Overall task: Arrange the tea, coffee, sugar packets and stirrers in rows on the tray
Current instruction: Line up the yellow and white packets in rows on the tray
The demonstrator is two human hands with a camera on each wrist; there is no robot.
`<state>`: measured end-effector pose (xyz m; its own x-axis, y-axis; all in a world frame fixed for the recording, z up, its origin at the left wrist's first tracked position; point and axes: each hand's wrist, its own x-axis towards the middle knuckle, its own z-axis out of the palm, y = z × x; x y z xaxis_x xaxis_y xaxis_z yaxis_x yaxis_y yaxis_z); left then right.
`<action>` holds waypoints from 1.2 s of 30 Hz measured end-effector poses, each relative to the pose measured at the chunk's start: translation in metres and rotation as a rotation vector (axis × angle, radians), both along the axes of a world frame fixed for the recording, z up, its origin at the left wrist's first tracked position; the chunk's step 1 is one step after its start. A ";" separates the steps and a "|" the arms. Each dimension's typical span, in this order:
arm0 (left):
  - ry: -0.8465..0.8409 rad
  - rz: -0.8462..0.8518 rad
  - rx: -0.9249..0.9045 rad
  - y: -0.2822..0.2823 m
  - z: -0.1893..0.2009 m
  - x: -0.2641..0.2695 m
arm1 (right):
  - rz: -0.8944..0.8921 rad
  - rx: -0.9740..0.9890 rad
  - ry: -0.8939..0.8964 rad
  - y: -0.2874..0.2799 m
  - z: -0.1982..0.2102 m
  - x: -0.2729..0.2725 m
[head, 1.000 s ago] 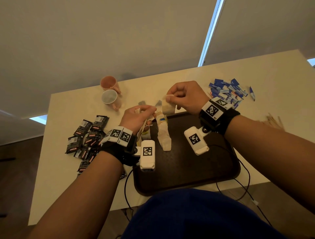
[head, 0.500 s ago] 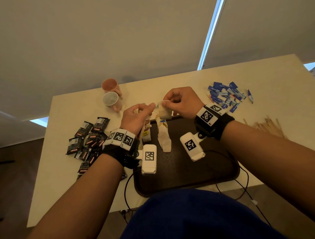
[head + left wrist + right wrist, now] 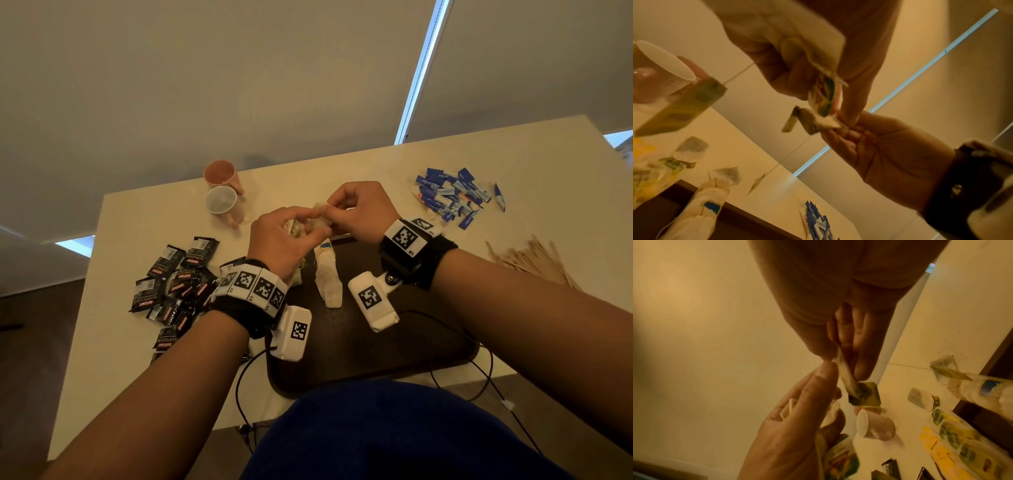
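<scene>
Both hands meet above the far edge of the dark brown tray (image 3: 428, 346). My right hand (image 3: 331, 207) pinches a small tea bag (image 3: 320, 221) by its top; the bag (image 3: 846, 376) hangs from the fingertips. My left hand (image 3: 306, 219) holds a bunch of tea bags (image 3: 818, 53) with coloured tags in its palm, and its thumb (image 3: 822, 379) touches the pinched bag. A tag (image 3: 680, 108) dangles on a string below. A short row of white tea bags (image 3: 328, 281) lies on the tray.
Black coffee packets (image 3: 178, 291) are piled left of the tray, blue sugar packets (image 3: 448, 198) at the far right, wooden stirrers (image 3: 527, 260) at the right. Two cups (image 3: 221, 202) lie at the far left. More loose tea bags (image 3: 692, 149) lie beyond the tray.
The hands have closed together. My left fingers, apart from the right hand before, now touch the tea bag that the right hand pinches.
</scene>
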<state>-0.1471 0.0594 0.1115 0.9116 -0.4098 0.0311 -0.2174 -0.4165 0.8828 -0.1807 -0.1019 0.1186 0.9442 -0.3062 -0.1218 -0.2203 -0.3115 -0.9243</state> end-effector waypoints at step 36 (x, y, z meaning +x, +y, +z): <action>0.049 0.034 -0.079 -0.003 0.022 0.028 | 0.285 0.329 0.112 0.010 -0.039 -0.033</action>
<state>-0.1194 0.0559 0.1339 0.9263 -0.3764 0.0169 -0.1596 -0.3514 0.9225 -0.2140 -0.0916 0.0799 0.9607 0.0363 -0.2753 -0.2725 -0.0673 -0.9598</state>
